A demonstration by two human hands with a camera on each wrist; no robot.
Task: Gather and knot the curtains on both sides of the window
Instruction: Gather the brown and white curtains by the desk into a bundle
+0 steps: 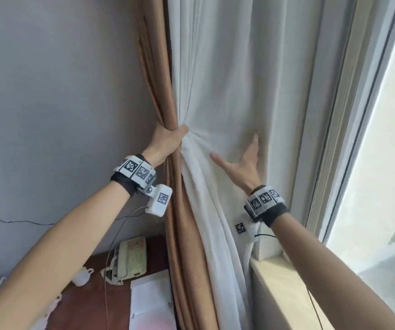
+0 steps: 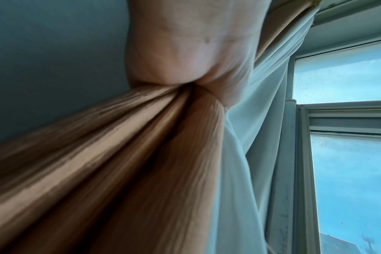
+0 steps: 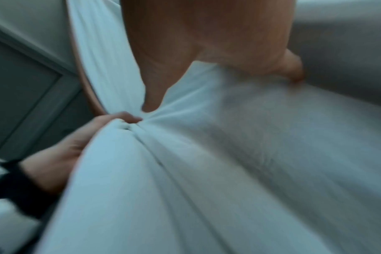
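- While the left hand (image 1: 168, 144) clamps the tan curtain (image 1: 160, 110) and white sheer curtain (image 1: 215, 79) together, the right hand (image 1: 241, 163) lies spread flat on loose sheer at three o'clock.
- Left wrist: bunched folds run vertically.
- Right wrist: the loose sheer lies nearer the right hand.

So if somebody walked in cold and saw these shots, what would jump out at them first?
Most likely the left hand, gripping the tan curtain and white curtain bunched together at mid-height against the grey wall. Next, the right hand, fingers spread flat on the white fabric nearer the window. Lower left, a cream telephone sits on a dark wooden table.
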